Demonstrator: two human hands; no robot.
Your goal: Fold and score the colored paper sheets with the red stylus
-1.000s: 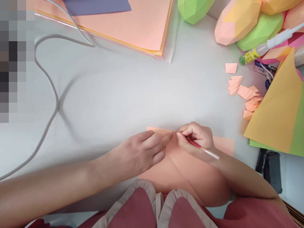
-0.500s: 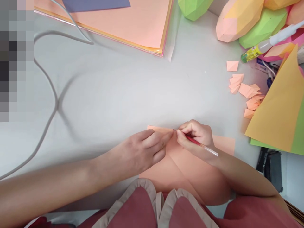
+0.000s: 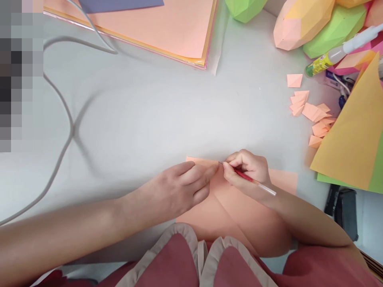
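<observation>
A peach sheet of paper lies on the white table right in front of me, a crease running across it. My left hand rests on the sheet's far left part, fingers stretched flat and pressing it down. My right hand is closed in a writing grip on a thin red pen refill with a clear tail. Its metal tip touches the paper near the far edge, just beside my left fingertips.
A stack of peach paper with a purple sheet lies at the back. Small folded peach pieces, a glue bottle, faceted paper models and an orange-green sheet crowd the right. A grey cable loops on the left.
Both hands stay in place on the sheet; the view has shifted slightly, and the pen tip has barely moved.
</observation>
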